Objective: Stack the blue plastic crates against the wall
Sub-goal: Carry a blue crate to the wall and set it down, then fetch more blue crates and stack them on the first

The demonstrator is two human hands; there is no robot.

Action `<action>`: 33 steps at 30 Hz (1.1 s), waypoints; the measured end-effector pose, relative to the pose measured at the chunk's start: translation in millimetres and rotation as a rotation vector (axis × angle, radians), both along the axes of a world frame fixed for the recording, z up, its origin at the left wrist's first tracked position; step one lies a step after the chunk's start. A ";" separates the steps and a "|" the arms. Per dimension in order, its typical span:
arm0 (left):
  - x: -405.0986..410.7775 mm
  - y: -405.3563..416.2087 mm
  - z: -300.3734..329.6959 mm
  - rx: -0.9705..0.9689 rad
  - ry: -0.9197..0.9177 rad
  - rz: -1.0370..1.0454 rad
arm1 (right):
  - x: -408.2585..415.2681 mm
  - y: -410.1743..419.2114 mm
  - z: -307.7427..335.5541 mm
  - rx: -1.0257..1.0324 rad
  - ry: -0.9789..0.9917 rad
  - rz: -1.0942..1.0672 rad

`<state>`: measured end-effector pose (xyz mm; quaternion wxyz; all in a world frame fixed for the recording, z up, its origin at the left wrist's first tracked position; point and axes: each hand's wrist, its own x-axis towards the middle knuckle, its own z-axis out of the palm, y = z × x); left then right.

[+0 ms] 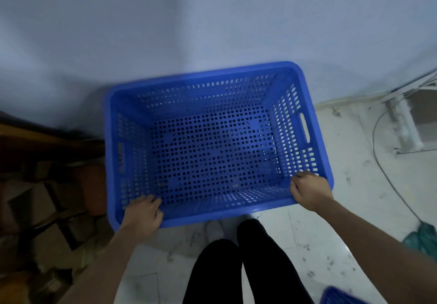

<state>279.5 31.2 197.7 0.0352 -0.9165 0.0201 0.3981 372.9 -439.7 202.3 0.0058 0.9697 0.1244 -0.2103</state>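
A large blue perforated plastic crate (212,214) sits open side up, its far rim against the pale wall (212,20). It holds nothing. My left hand (143,217) grips the near rim at the crate's left corner, fingers hooked inside. At the near right corner my right hand (311,190) grips the rim the same way. The corner of another blue crate (335,295) shows at the bottom right edge of the frame.
Brown cardboard boxes (47,197) are piled close to the crate's left side. On the right, a white metal frame (402,124) and a cable (383,161) lie on the white tiled floor (331,232). My dark-trousered legs (236,268) stand just behind the crate.
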 end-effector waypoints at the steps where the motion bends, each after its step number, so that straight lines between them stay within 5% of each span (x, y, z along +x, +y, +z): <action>1: 4.4 -1.0 3.1 0.022 0.064 -0.011 | -0.8 2.5 1.3 -0.030 0.012 -0.043; 6: 42.6 -22.4 36.8 0.093 0.189 -0.121 | -14.0 7.6 26.4 0.143 -0.053 -0.198; 9: 75.5 -51.8 66.6 0.050 0.061 -0.156 | -27.8 -4.8 49.4 0.238 -0.161 -0.278; 19: 141.1 -178.1 140.6 -0.113 -0.244 -0.271 | -109.8 -100.4 102.6 0.207 -0.049 -0.727; 33: 39.7 -417.1 192.3 -0.359 -0.471 -0.517 | -365.4 -269.6 135.7 0.281 -0.086 -1.176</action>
